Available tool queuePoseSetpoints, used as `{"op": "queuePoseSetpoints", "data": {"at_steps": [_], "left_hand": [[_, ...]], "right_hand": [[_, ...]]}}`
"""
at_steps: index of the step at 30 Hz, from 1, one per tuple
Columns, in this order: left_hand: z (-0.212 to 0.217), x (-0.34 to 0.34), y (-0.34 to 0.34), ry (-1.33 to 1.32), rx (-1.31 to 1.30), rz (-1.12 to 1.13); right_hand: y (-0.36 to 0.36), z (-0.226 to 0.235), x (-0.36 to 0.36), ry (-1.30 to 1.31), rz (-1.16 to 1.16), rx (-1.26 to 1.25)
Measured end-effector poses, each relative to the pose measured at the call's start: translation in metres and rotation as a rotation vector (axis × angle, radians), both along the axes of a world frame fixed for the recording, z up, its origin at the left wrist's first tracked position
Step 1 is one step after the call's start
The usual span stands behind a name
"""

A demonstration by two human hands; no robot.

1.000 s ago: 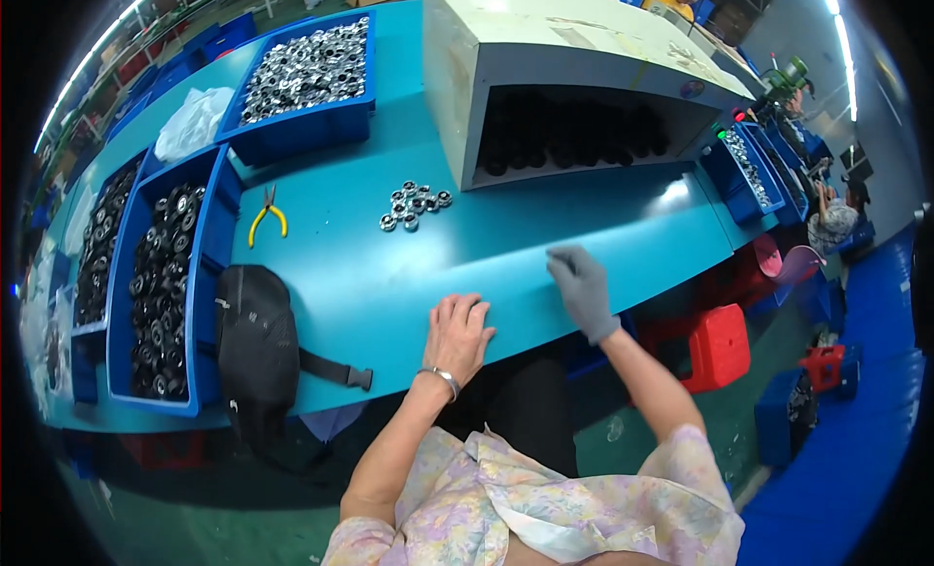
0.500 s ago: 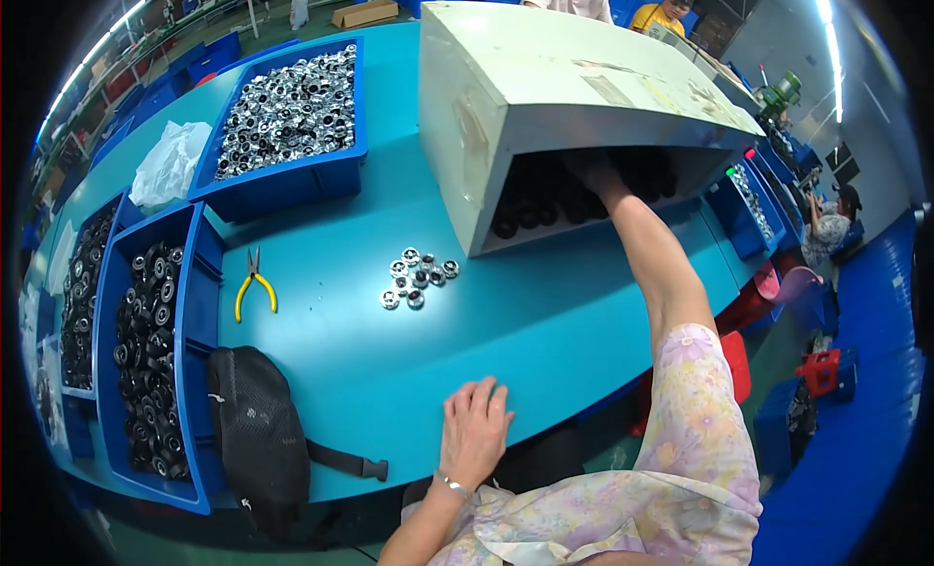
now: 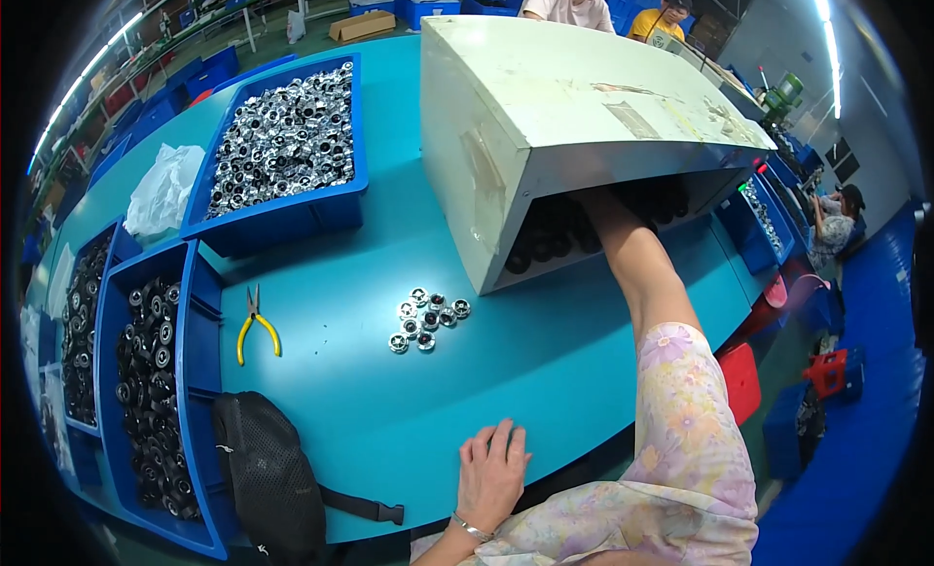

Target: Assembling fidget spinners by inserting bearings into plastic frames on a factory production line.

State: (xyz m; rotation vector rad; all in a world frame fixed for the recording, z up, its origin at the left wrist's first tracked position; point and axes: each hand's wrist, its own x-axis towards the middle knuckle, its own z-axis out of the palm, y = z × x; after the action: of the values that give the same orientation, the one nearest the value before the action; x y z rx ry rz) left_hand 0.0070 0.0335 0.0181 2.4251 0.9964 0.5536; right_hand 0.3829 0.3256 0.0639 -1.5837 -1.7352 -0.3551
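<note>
Teal and broad, the bench (image 3: 331, 303) carries a large cream-coloured metal cabinet (image 3: 564, 99) whose open lower front shows rows of black cylindrical parts (image 3: 545, 237) stacked inside in shadow. The person's right arm reaches deep into that opening, so the right hand (image 3: 595, 201) is almost wholly hidden among the parts and I cannot tell whether its fingers are spread or closed on anything. The left hand (image 3: 491, 474) lies flat on the near edge of the bench, fingers loosely spread, holding nothing. Near the middle of the bench sits a small cluster of silver ring-shaped metal parts (image 3: 426, 321), with yellow-handled pliers (image 3: 256, 325) to their left. A blue plastic bin heaped with silver metal parts (image 3: 287, 143) stands further back, and a black mesh pouch (image 3: 268, 474) lies at the near left. Compared with half a second ago, the view has drawn closer to the cabinet, the arm remains inside it, and the left hand keeps its place on the edge.
</note>
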Motion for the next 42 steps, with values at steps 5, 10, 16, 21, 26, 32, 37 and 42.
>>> {"op": "queuePoseSetpoints", "data": {"at_steps": [5,10,16,21,26,32,37,42], "left_hand": [[0.000,-0.004,-0.005,-0.012,-0.006,-0.006],[-0.005,-0.003,-0.005,-0.121,0.042,0.004],[-0.012,-0.010,0.004,-0.553,-0.088,0.122],[0.012,-0.007,-0.015,-0.765,-0.305,0.043],[0.006,-0.021,-0.051,-0.821,-0.379,0.062],[0.017,-0.038,-0.073,-0.600,-0.057,0.047],[0.026,-0.033,-0.084,-0.502,0.101,-0.006],[0.031,-0.031,-0.098,-0.529,-0.078,0.008]], "right_hand": [[-0.029,0.009,-0.024,0.038,-0.028,-0.054],[-0.084,0.007,-0.026,0.020,-0.026,-0.080],[-0.251,0.031,-0.163,1.508,0.348,-0.631],[-0.342,0.004,-0.227,1.723,0.410,-0.684],[-0.386,-0.010,-0.259,1.763,0.431,-0.622],[-0.416,0.007,-0.264,1.380,0.352,-0.740],[-0.426,0.006,-0.264,1.182,0.342,-0.708],[-0.436,-0.015,-0.262,1.573,0.430,-0.682]]}}
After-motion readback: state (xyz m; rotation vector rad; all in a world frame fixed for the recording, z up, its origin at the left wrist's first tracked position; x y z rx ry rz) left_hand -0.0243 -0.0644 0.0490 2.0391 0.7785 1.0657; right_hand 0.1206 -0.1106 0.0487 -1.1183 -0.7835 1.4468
